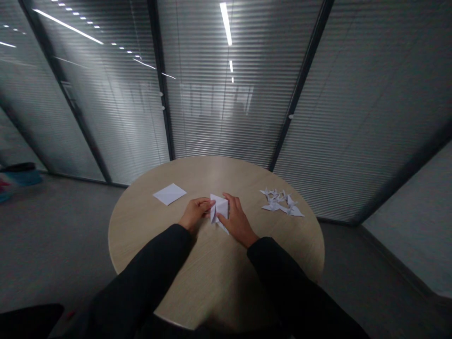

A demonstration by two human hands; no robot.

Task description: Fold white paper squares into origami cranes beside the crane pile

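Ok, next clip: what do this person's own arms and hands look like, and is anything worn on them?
Both arms are in plain black long sleeves reaching the wrists, with no markings visible. The left hand and right hand are bare: no gloves, and no rings or watch show.

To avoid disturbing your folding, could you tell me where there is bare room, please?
Bare wood on the table lies on the near side, and beyond the folded paper, between the flat sheet and cranes. The middle is crowded by the left hand and right hand on the paper.
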